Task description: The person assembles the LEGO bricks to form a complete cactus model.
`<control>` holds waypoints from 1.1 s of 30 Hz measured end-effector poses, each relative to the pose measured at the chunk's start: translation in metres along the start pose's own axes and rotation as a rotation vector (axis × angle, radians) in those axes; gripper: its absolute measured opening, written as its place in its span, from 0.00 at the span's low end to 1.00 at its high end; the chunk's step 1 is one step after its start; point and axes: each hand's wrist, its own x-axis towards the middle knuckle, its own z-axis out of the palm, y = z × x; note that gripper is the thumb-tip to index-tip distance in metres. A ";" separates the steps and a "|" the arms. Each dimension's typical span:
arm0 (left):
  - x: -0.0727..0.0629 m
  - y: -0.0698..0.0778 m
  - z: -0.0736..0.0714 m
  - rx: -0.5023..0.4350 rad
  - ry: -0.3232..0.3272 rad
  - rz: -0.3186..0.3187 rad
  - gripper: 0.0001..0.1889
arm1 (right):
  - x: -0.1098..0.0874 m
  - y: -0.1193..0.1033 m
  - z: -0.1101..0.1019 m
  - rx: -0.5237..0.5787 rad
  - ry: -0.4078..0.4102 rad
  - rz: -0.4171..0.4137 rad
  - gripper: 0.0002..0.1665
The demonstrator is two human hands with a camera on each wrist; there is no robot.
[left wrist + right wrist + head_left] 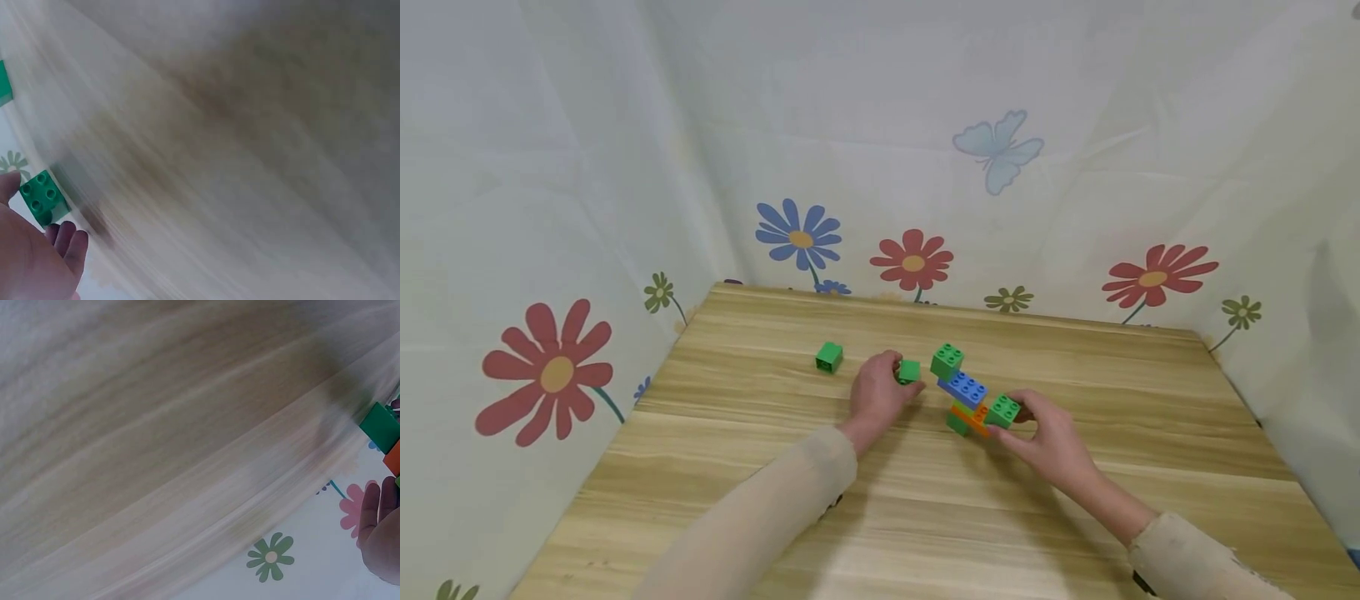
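Right grip (1052,435) — around a green brick (1003,411)

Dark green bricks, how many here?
5: one left of the left hand, one in it, one atop the stack, one at its bottom, one in the right hand. Others may be hidden.

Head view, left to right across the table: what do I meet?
Lone green plastic block, green plastic block in left hand, green plastic block topping multicoloured block stack, green plastic block in right hand.
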 end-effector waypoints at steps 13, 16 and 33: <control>0.008 -0.007 -0.003 0.065 -0.016 0.055 0.19 | 0.000 -0.001 -0.001 0.000 -0.001 0.009 0.23; 0.009 -0.010 -0.008 0.062 -0.024 0.088 0.18 | 0.000 -0.001 -0.001 -0.004 0.005 -0.002 0.23; 0.026 -0.017 -0.090 0.342 -0.485 0.374 0.10 | 0.001 0.001 0.000 -0.007 0.022 -0.035 0.23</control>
